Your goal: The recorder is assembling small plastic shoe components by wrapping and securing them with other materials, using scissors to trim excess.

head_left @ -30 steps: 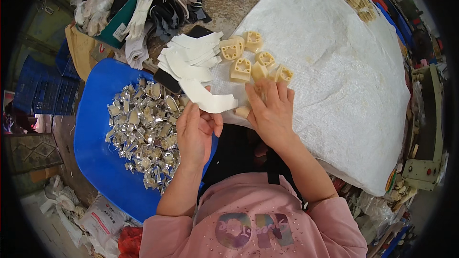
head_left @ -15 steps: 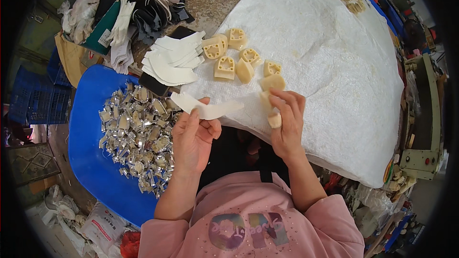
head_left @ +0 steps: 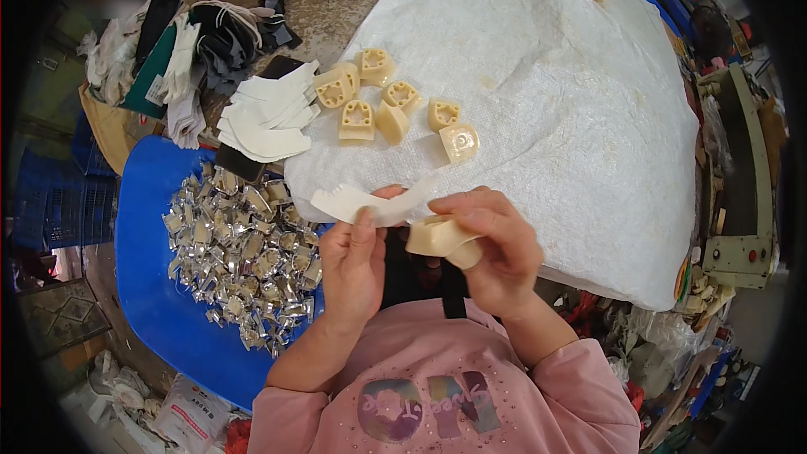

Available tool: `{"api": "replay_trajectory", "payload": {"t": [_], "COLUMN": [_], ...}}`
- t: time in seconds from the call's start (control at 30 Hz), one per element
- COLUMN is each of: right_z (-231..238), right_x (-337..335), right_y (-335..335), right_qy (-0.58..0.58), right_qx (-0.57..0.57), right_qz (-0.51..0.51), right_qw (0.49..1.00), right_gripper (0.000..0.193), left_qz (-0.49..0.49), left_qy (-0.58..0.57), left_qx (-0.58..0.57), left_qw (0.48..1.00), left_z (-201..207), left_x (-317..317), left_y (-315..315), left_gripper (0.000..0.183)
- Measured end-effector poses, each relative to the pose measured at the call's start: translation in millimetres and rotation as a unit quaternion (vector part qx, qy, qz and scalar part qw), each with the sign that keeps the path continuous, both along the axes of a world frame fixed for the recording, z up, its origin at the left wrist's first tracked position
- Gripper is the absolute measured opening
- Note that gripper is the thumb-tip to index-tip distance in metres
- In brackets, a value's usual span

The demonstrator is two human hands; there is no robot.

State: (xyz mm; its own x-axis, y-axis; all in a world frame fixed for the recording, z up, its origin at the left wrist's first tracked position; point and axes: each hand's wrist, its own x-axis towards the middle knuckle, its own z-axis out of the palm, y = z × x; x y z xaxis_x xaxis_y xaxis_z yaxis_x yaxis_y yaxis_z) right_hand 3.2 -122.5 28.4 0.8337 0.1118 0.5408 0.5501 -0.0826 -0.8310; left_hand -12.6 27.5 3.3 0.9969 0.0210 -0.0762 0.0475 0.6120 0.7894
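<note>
My left hand pinches a curved white strip between thumb and fingers, in front of my body. Close beside it, my right hand is closed on a beige shoe heel, tilted near the strip's right end. Another beige part shows under my right fingers; whether it is a separate piece I cannot tell. Several more beige shoe heels lie on the white woven sheet beyond my hands, some with hollow undersides up. A pile of white strips lies at their left.
At my left a blue tub holds many silvery pieces. A dark flat object lies under the strip pile. Farther left, a green box holds cloth scraps. A grey-green machine frame stands at the right.
My right hand has lifted the heel off the sheet and brought it toward my body, beside the strip. My left hand still holds the strip. The whole view has shifted slightly.
</note>
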Motion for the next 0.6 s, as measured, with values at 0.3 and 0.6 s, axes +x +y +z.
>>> {"api": "replay_trajectory", "payload": {"t": [0.3,0.6], "right_z": [-20.0,-25.1], "right_x": [7.1,8.0], "right_y": [5.2,6.5], "right_qy": [-0.168,-0.181], "right_qx": [-0.023,-0.050], "right_qz": [-0.028,-0.061], "right_qw": [0.985,0.980], "right_gripper": [0.048,0.049], "left_qz": [-0.074,-0.044], "left_qy": [-0.013,-0.022], "left_qx": [-0.034,0.029], "left_qw": [0.997,0.998], "left_z": [21.4,23.8], "left_x": [-6.5,-13.6], "left_y": [-9.7,-16.4], "left_gripper": [0.040,0.041]}}
